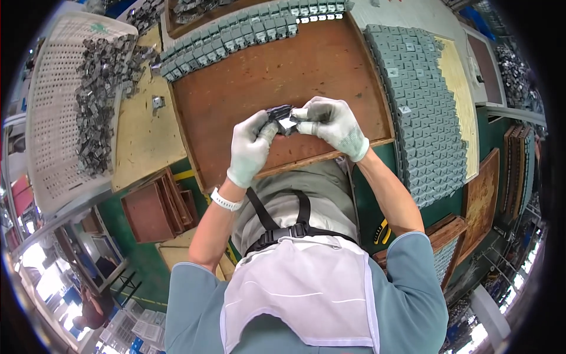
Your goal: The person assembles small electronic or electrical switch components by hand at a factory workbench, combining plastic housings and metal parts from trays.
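Two-handed handling of a small metal part [285, 121] over a shallow wooden tray [330, 65]. The step in hand appeared to be a close fitting or adjusting of the part; whether it was one piece or two pressed together could not be told. The next move seemed to call for a steady hold on one side while the other side turned or pressed, ahead of any setting down by the tray's far edge, where rows of grey parts [253, 32] stood. The part was situated between the two sets of fingers, nearer the tray's near edge than its far one and well apart from both near corners. The gloved left hand [249, 147] pinched its left end between thumb and fingers; the gloved right hand [335, 125] closed narrowly on its right end, a pale face showing between them. Beyond the tray's right edge lay a broad array of grey pieces [421, 118].
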### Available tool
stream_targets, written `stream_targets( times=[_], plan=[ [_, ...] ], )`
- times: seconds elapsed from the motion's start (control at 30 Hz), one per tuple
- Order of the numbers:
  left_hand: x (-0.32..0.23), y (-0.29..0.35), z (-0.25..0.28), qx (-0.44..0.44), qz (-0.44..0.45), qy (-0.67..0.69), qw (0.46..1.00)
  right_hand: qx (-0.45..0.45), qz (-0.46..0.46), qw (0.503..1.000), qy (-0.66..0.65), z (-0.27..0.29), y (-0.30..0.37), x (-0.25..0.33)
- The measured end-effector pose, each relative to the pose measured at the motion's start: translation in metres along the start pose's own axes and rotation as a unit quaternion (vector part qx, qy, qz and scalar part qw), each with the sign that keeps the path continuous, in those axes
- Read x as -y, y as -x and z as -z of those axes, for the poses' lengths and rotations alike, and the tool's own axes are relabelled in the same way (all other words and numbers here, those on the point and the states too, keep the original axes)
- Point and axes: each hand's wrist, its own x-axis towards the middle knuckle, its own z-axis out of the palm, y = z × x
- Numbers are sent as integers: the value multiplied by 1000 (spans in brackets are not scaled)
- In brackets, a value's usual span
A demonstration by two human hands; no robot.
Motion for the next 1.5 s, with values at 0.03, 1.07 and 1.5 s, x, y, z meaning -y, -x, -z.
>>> stream_targets(
  times=[0.03,1.07,1.5],
  plan=[
    [0,-2,2,24,-5,-20,999,5,-4,1000,-1,-2,1,0],
    [9,-31,46,-128,-140,-141,972,-257,158,771,560,68,-173,7],
    [64,-63,317,-278,-40,-575,768,-235,187,850,433,88,-55,28]
  ],
)
